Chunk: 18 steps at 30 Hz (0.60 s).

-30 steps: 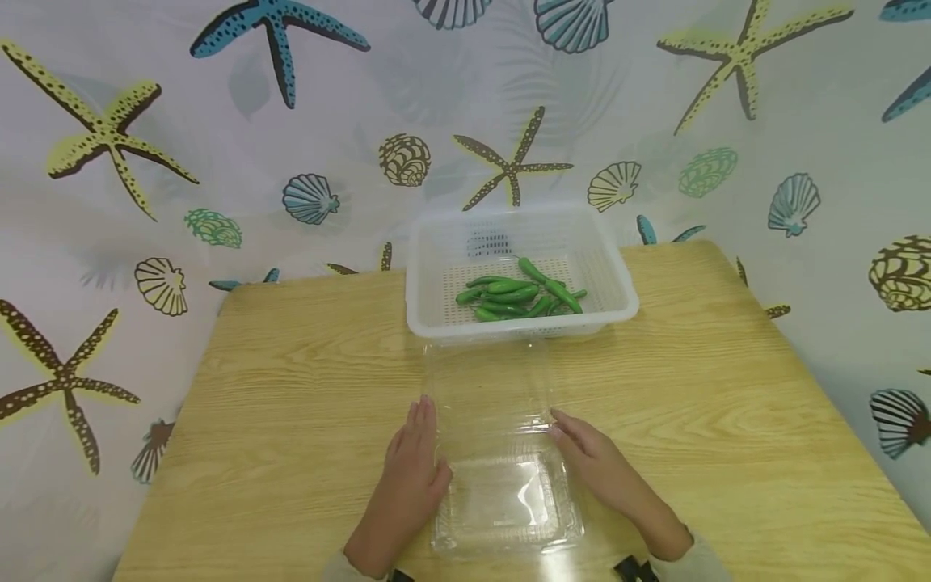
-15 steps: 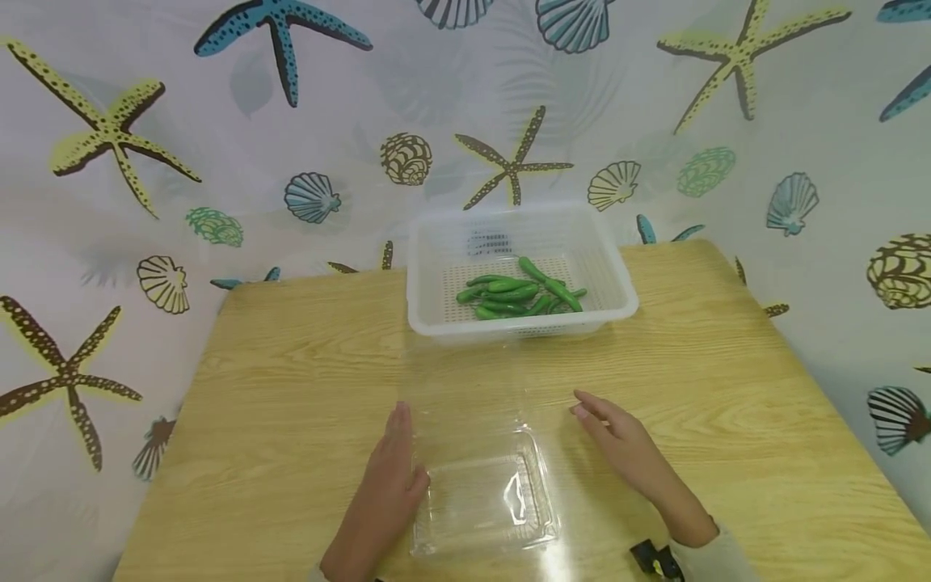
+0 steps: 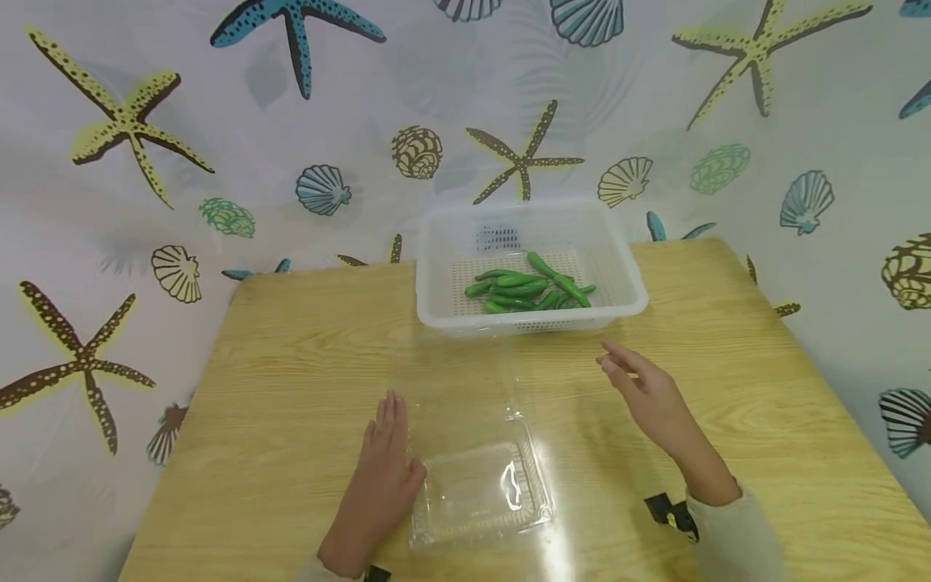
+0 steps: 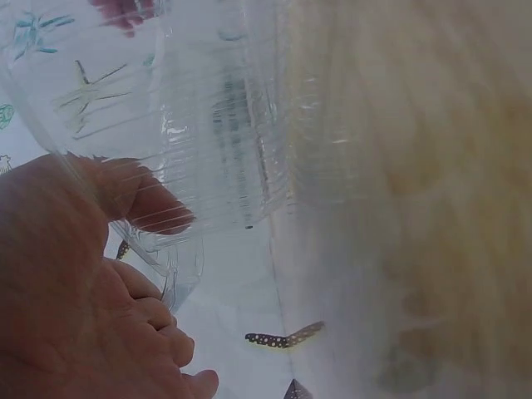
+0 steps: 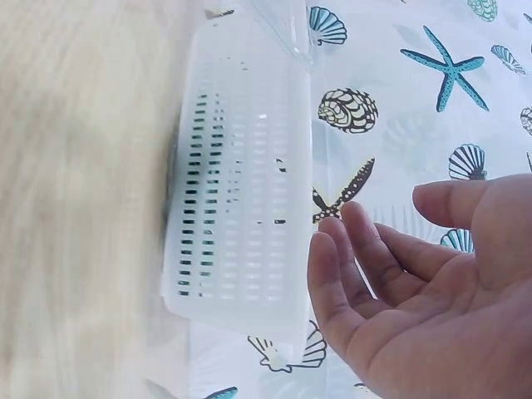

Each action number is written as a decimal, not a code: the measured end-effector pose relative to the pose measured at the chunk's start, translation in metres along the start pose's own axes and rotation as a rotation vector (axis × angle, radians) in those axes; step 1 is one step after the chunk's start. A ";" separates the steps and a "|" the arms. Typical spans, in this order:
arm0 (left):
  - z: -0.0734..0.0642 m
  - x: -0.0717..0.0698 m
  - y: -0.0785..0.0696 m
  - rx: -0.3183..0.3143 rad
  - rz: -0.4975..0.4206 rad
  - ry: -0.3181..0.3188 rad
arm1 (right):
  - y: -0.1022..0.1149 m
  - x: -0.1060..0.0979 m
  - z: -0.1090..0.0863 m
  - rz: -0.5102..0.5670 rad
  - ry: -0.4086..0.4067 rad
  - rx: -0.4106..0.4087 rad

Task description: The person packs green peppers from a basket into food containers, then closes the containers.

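A clear plastic clamshell container (image 3: 476,485) lies opened flat on the table, its ribbed tray nearer me and its lid stretching toward the basket. My left hand (image 3: 381,477) holds the container's left edge, thumb over the rim and fingers along the outside. Through the clear ribbed wall in the left wrist view, the thumb (image 4: 158,204) shows. My right hand (image 3: 650,400) is raised right of the lid, in front of the basket, fingers loosely bent and holding nothing. Several green chili peppers (image 3: 516,285) lie in the white plastic basket (image 3: 534,322).
The wooden table (image 3: 305,347) extends on both sides of the container. Behind the basket hangs a white cloth (image 3: 349,97) printed with starfish and shells. In the right wrist view the slotted side of the basket (image 5: 241,191) stands beyond the fingers.
My right hand has left the container's right side and moved right and forward toward the basket. My left hand and the container have shifted a little to the left.
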<state>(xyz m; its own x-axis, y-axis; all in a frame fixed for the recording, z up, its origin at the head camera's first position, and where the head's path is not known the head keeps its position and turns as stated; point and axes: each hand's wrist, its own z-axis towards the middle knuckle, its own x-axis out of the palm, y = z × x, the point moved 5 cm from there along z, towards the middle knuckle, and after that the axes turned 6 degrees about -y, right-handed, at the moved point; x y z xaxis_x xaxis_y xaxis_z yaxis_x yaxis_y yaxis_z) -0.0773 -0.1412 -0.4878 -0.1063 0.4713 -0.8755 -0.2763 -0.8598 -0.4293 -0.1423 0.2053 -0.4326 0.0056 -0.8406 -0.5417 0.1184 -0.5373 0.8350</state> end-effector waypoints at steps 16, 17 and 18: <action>0.003 0.004 -0.001 -0.039 -0.032 0.040 | 0.010 -0.012 0.103 -0.134 0.011 -0.162; 0.003 0.004 -0.001 -0.039 -0.029 0.041 | 0.011 -0.011 0.109 -0.157 0.018 -0.161; 0.004 0.005 -0.001 -0.041 -0.029 0.044 | 0.012 -0.011 0.115 -0.180 0.026 -0.157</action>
<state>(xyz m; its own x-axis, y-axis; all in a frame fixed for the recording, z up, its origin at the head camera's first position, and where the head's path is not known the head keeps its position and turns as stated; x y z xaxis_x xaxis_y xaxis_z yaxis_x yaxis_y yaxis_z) -0.0815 -0.1369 -0.4907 -0.0566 0.4878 -0.8711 -0.2394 -0.8537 -0.4625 -0.2554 0.2005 -0.4057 -0.0046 -0.7289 -0.6846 0.2726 -0.6596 0.7004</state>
